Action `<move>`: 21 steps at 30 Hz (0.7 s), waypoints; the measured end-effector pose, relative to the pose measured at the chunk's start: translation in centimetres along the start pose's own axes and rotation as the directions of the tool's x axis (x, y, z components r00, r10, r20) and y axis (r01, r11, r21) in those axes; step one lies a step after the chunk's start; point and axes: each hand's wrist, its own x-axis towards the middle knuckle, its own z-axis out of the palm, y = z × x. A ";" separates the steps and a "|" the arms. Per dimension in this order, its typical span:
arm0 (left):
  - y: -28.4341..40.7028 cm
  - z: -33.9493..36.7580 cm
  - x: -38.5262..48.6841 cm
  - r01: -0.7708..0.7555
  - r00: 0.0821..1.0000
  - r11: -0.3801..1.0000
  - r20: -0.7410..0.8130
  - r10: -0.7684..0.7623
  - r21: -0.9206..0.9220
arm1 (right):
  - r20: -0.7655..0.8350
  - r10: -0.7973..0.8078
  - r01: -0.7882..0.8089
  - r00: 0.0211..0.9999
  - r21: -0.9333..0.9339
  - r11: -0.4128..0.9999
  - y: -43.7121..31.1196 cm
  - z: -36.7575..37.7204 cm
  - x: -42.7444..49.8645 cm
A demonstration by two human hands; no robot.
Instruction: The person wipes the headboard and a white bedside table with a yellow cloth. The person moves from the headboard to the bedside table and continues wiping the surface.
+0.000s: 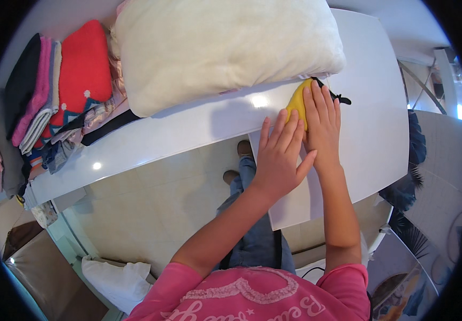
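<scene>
Both hands rest on a small yellow cloth item (296, 103) on the white tabletop (369, 120), just below the pillow's right end. My right hand (321, 120) lies flat over its right side, fingers extended. My left hand (282, 150) touches its lower left part, fingers spread and thumb out towards the right wrist. A black strip with a knotted end (341, 99) sticks out beyond the right fingers; whether it joins the yellow cloth is hidden. A large cream plush pillow (227, 48) lies along the back of the table.
At the left stand folded clothes, among them a red knitted garment (86, 64) and a pink one (38, 92). A drawer or panel (291, 204) juts out below the tabletop. White fabric (114, 281) lies low at the left. Leaf-patterned bedding (435, 152) is at the right.
</scene>
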 end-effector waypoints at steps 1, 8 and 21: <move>0.3 -0.2 -0.4 0.005 1.000 1.000 0.020 -0.005 -0.030 | 0.015 0.002 -0.002 1.000 0.018 1.000 0.1 -0.2 -0.6; 2.1 1.5 -2.9 0.005 0.989 0.988 0.145 0.018 -0.156 | -0.078 0.143 -0.133 0.987 0.123 0.984 0.8 0.7 -6.7; -1.4 2.4 -4.0 0.060 0.968 0.997 0.241 -0.071 0.053 | 0.025 0.278 -0.277 0.960 -0.062 0.959 -1.6 4.5 -7.2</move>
